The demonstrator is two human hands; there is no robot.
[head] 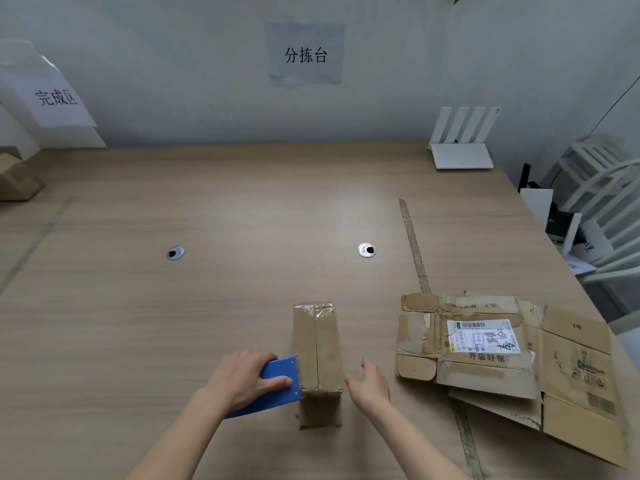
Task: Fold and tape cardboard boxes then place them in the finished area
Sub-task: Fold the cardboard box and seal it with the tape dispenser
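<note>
Box point(318, 344): folded, taped along top seam, upright near front edge of table point(207, 306), between both hands.
Left hand point(242, 379): fingers curled round blue tape dispenser point(277, 384), dispenser's end against box's left side.
Right hand point(369, 384): spread, fingers relaxed, empty, just right of box; contact cannot be told.
Flat cartons point(502, 355): stacked unfolded at right, top one with white label.
Far left: brown box point(15, 178) under paper sign point(57, 97).
Back right: white router point(462, 142).

Blue tape dispenser point(277, 386), brown cardboard box point(318, 348), wood-grain tan table point(173, 323).
</note>
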